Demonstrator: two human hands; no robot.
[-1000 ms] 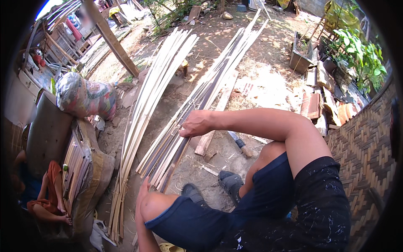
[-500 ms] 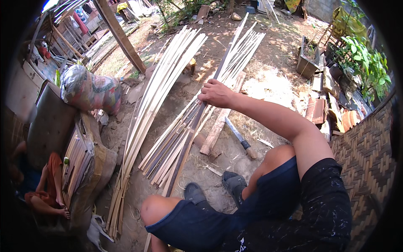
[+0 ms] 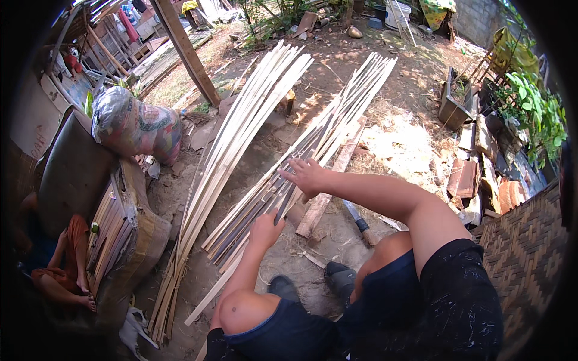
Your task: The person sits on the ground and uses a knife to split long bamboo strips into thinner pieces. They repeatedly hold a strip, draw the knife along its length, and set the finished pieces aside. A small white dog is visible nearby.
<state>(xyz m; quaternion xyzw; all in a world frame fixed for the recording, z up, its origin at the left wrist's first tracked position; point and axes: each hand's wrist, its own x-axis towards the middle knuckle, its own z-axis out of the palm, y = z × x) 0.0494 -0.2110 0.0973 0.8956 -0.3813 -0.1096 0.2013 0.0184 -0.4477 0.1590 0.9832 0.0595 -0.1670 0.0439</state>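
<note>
My left hand is closed round a bamboo strip with a dark face, low over the near end of a bundle. My right hand is just beyond it, its fingers spread above the strips and not wrapped round any. The bundle of narrow strips, some pale and some dark, lies slanting away to the far right. To its left a larger bundle of pale strips lies on the ground. A wooden plank is at the right of the narrow strips, with a knife beside it, partly behind my right knee.
At the left another person's legs show beside stacked wood pieces and a stuffed sack. A white animal lies near the larger bundle. A woven panel stands at the right, near a planter and plants. A post slants behind.
My left hand has come into view from below, gripping the strip. My right hand has loosened its grip, opened and moved nearer. The dark strip lies lower along the bundle. The view has shifted slightly.
</note>
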